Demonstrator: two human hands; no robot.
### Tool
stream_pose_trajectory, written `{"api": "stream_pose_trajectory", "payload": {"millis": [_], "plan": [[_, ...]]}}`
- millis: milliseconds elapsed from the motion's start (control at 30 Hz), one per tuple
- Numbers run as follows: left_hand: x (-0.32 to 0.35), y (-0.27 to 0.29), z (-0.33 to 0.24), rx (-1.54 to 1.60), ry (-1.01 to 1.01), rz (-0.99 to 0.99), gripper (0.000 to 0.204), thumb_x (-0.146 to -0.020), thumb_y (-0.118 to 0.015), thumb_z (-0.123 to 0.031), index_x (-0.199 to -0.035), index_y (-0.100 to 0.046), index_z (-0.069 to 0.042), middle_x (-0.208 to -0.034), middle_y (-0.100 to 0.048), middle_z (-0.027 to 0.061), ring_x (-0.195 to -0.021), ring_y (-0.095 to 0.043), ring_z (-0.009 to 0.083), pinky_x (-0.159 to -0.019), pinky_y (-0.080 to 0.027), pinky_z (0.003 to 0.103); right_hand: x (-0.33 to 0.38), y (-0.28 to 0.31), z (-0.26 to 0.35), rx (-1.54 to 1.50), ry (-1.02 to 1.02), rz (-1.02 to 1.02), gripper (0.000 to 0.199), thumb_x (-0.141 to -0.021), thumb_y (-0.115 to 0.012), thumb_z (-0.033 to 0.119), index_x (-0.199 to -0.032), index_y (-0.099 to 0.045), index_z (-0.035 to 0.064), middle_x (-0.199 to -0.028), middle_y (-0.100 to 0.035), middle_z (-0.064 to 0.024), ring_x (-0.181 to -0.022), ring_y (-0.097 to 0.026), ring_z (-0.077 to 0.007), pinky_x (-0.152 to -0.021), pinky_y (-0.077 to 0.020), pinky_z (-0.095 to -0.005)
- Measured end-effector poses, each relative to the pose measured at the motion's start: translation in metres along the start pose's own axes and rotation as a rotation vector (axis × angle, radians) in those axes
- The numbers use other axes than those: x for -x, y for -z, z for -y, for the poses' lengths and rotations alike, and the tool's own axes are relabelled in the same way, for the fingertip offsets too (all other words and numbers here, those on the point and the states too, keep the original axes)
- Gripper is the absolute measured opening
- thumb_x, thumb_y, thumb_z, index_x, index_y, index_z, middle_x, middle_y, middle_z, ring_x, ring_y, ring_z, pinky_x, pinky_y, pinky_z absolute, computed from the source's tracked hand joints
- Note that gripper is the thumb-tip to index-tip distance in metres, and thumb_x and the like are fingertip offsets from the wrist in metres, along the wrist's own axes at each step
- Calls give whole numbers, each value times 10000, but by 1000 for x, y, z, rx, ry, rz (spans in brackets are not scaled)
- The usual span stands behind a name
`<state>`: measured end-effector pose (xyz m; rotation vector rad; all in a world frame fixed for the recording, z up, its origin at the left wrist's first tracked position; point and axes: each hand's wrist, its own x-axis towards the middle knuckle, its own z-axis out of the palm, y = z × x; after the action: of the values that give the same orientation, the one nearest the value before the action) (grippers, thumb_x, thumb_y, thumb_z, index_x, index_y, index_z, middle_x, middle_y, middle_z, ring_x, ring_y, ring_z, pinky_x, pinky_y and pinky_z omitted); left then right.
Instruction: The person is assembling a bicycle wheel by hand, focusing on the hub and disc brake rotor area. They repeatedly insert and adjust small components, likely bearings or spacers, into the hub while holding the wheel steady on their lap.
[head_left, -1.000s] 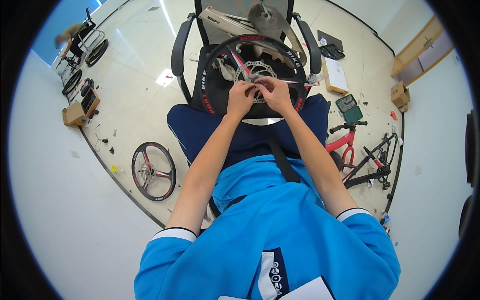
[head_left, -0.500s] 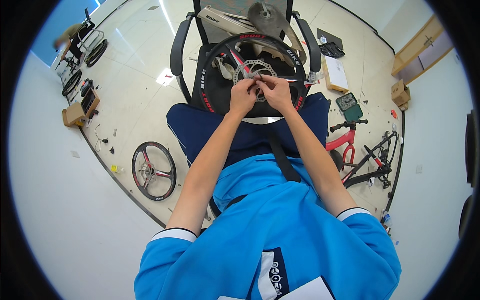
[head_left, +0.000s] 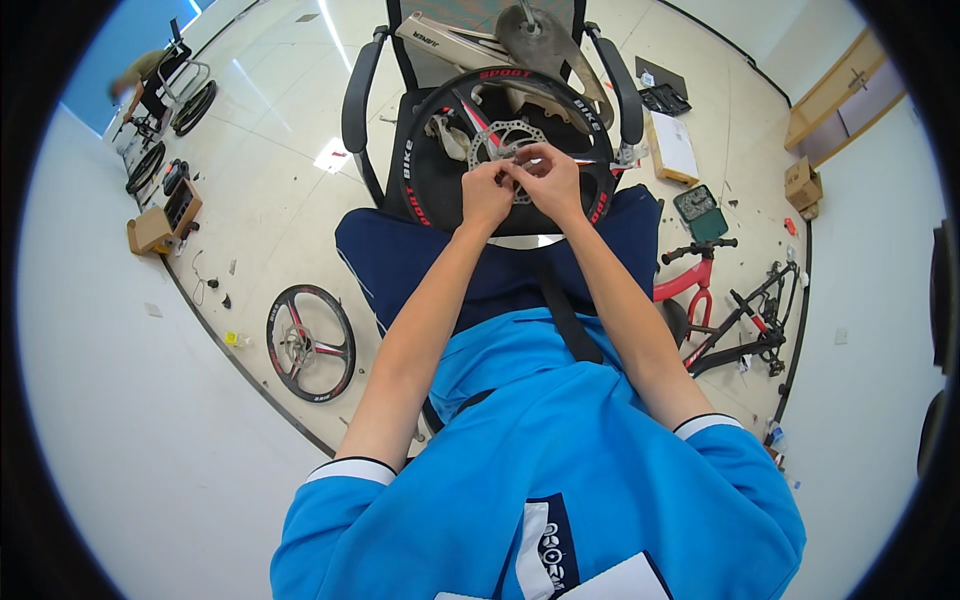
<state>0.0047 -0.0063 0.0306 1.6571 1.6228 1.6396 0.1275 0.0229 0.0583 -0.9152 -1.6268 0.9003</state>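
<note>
A black bicycle wheel with red and white lettering and three broad spokes leans on the seat of an office chair in front of me. At its hub sits a silver brake disc. My left hand is closed, its fingertips pinched together over the disc. Against them rest the curled fingers of my right hand, thumb and forefinger nearly meeting. Whatever the fingertips hold is too small and too covered to name. A crumpled pale cloth or glove lies behind the spokes on the left.
Behind the wheel, a beige bike frame lies on the chair. Another three-spoke wheel is on the floor at left. A red balance bike, black frame, green case and white-topped box are at right. A person is far left.
My right hand's fingers have lifted and curled slightly above the disc, while the left hand stays almost in place. The wheel has not visibly moved.
</note>
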Motion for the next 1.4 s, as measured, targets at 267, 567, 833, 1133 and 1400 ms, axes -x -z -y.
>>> {"api": "stream_pose_trajectory", "payload": {"millis": [267, 567, 833, 1133, 1400], "plan": [[0, 9, -3, 153, 33, 73, 274, -848, -584, 18, -1118, -581, -34, -833, -699, 182, -715, -694, 290, -642, -522, 343, 0, 3, 0, -169, -104, 202, 185, -854, -678, 44, -1030, -699, -10, -853, -705, -56, -642, -613, -59, -535, -475, -201], [7, 10, -7, 173, 165, -57, 143, -807, -727, -105, -876, -689, 15, -718, -691, 84, -600, -634, 129, -579, -498, 265, 2, -2, 5, -1, 54, 106, 140, -816, -729, 62, -944, -728, 4, -838, -700, -23, -616, -565, -23, -539, -432, -183], [3, 2, 6, -7, 19, -127, 136, -768, -724, -106, -822, -692, 14, -697, -661, 164, -619, -666, 275, -589, -509, 329, -5, -3, -1, -101, -74, 52, 155, -763, -783, 107, -868, -741, 1, -739, -692, -20, -556, -541, -38, -515, -407, -186], [1, 3, 3, -13, -23, -105, 114, -772, -690, -103, -793, -667, 7, -704, -649, 166, -631, -659, 294, -587, -504, 341, -4, 5, 29, 52, 137, 149, 186, -794, -761, 119, -917, -701, -9, -836, -698, -87, -678, -657, -118, -587, -511, -229], [2, 0, 2, 25, -50, -95, 122, -766, -692, -105, -812, -677, 8, -730, -660, 163, -644, -662, 305, -604, -512, 346, -11, 9, 36, 287, 254, 138, 187, -777, -744, 126, -744, -639, -25, -687, -652, -135, -584, -655, -217, -545, -494, -309]]}}
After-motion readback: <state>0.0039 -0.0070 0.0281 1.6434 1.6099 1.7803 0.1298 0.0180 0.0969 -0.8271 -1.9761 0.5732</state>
